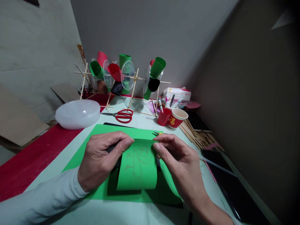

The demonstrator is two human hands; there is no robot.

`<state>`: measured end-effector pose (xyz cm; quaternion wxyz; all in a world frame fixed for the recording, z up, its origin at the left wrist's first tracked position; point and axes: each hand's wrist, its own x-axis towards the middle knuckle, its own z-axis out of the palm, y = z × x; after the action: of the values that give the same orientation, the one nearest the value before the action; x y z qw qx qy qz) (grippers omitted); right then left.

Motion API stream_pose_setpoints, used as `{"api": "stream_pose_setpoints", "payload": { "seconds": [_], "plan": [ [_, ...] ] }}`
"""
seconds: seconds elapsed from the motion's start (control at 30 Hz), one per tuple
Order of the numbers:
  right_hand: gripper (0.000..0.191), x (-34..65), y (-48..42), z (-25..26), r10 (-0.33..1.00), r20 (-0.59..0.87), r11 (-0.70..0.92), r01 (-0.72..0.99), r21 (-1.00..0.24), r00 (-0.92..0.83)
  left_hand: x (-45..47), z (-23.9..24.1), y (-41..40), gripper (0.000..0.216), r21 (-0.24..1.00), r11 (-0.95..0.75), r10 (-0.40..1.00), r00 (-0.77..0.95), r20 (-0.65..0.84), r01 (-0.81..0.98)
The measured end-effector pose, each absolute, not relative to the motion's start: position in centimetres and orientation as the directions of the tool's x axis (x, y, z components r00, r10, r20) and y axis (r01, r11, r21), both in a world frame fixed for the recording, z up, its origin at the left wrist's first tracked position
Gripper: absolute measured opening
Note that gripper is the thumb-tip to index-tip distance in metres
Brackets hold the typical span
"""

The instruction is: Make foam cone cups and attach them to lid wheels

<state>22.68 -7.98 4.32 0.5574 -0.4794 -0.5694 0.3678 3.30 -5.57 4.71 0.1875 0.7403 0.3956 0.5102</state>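
Observation:
Between my hands hangs a strip of green paper (pixel 138 168), curled downward, with a faint brownish line drawing on its face. My left hand (pixel 104 156) pinches its upper left corner between thumb and fingers. On the other side, my right hand (pixel 180 162) pinches the upper right corner. Something dark shows behind the strip at both sides; I cannot make out what it is. Underneath lies a larger green sheet (pixel 82 153) on the table. A small pointed tool with a bit of yellow (pixel 157 133) lies just beyond my right fingers, partly hidden.
Red-handled scissors (pixel 124 116) and stacked translucent plastic lids (pixel 77 114) lie beyond the sheet. Behind them stands a stick frame (pixel 133 90) with clear discs and coloured paper cups. A paper cup (pixel 177 118), wooden sticks (pixel 194 137) and a black glossy panel (pixel 234 187) are at right.

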Motion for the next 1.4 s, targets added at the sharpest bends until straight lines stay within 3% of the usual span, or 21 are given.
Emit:
{"api": "stream_pose_setpoints", "payload": {
  "seconds": [0.17, 0.3, 0.4, 0.5, 0.6, 0.77, 1.17, 1.4],
  "plan": [
    [0.018, 22.77, -7.91, 4.26, 0.971, 0.214, 0.2, 0.127, -0.971, 0.106, 3.14, 4.36, -5.36, 0.039, 0.809, -0.5, 0.865, 0.137, 0.483, 0.309],
    [0.021, 22.86, -7.88, 4.25, 0.973, 0.191, 0.174, 0.128, -0.976, 0.13, 3.2, 4.21, -5.3, 0.037, 0.942, -0.329, 0.941, 0.113, 0.319, 0.075],
    [0.021, 22.91, -7.9, 4.24, 0.969, 0.208, 0.19, 0.138, -0.972, 0.135, 3.27, 4.13, -5.46, 0.037, 0.964, -0.266, 0.955, 0.129, 0.267, -0.03],
    [0.02, 22.93, -7.97, 4.2, 0.964, 0.226, 0.206, 0.146, -0.968, 0.141, 3.35, 4.02, -5.64, 0.025, 0.936, -0.351, 0.93, 0.124, 0.345, 0.028],
    [0.018, 22.87, -8.11, 4.23, 0.956, 0.248, 0.222, 0.166, -0.961, 0.157, 3.45, 4.04, -5.67, 0.01, 0.83, -0.523, 0.853, 0.128, 0.507, 0.195],
    [0.017, 22.91, -8.4, 4.22, 0.945, 0.292, 0.252, 0.243, -0.937, 0.146, 3.62, 4.37, -5.57, 0.015, 0.697, -0.608, 0.784, 0.151, 0.602, 0.38],
    [0.011, 22.55, -8.41, 4.32, 0.928, 0.337, 0.301, 0.207, -0.931, 0.162, 3.51, 4.23, -5.71, 0.014, 0.706, -0.597, 0.789, 0.119, 0.603, 0.381],
    [0.019, 22.34, -8.33, 4.16, 0.927, 0.334, 0.313, 0.136, -0.94, 0.173, 3.23, 3.81, -5.56, 0.019, 0.7, -0.578, 0.802, 0.135, 0.582, 0.42]
  ]
}}
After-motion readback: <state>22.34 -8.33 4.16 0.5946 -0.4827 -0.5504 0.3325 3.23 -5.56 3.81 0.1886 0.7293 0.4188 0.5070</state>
